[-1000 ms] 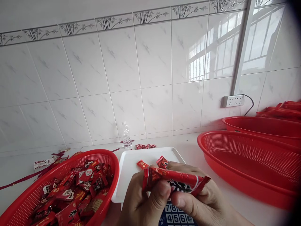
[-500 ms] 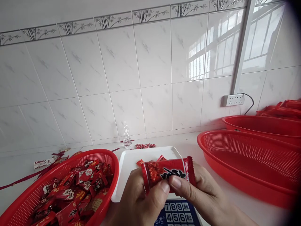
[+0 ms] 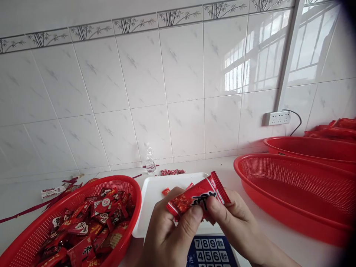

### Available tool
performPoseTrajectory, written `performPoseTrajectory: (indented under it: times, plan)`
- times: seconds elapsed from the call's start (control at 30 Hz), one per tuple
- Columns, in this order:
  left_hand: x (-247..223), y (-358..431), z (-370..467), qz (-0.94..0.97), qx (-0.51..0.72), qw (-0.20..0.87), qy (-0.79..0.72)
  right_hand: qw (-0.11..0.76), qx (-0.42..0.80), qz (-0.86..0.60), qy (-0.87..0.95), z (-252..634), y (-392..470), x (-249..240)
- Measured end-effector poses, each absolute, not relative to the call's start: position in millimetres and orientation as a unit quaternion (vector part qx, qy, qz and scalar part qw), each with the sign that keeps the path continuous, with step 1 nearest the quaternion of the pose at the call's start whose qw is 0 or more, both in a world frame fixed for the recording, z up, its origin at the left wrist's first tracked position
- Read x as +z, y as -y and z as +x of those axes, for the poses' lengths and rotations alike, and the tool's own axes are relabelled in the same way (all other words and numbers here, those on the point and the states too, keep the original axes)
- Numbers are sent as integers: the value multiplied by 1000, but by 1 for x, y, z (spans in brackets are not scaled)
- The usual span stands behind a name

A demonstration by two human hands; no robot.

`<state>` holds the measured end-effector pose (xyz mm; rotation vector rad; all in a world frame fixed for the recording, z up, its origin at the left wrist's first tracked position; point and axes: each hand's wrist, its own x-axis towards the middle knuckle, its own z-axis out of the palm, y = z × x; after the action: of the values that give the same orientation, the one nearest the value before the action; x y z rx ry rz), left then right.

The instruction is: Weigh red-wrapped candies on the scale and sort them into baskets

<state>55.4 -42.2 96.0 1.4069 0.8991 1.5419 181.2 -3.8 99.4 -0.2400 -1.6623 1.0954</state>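
Between my two hands is a red snack packet (image 3: 198, 193) with black lettering, tilted with its right end higher. My left hand (image 3: 175, 226) grips its lower left part, thumb across the front. My right hand (image 3: 232, 217) pinches the right part with thumb and fingers. Behind and below them is a scale with a white tray (image 3: 151, 185) and a blue keypad (image 3: 210, 252). Small red packets (image 3: 166, 191) lie on the tray, partly hidden by my hands. To the left, a red basket (image 3: 133, 185) holds many wrapped snacks (image 3: 83, 230).
Two red baskets, a nearer one (image 3: 292, 185) and a farther one (image 3: 311, 146), stand at the right. A clear plastic bottle (image 3: 150, 159) and a strip of red packets (image 3: 172, 172) sit by the tiled wall. A power strip (image 3: 278, 118) is mounted at right.
The snack packet has tilted, its right end rising and its left end dropping. Both hands have kept hold of it and shifted slightly.
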Motion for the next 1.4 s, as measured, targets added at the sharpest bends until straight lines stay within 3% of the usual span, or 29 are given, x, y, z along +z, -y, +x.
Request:
performPoseTrajectory:
  times: [0.3,0.67,0.9,1.07,1.27,1.4]
  plan:
    - [92,33,50,632,588,318,-392,564,473,-101,669,192,-4,97]
    - [81,31,53,605,600,371,-370,522,471,-129,700,191,1,100]
    - [71,25,52,568,654,328,-377,522,457,-109,712,185,0,102]
    - [78,26,56,565,646,326,-397,551,420,-135,708,185,4,103]
    - [91,28,63,583,628,408,-316,523,434,-142,719,190,1,103]
    - [94,28,59,625,613,366,-316,534,428,-129,717,189,-1,103]
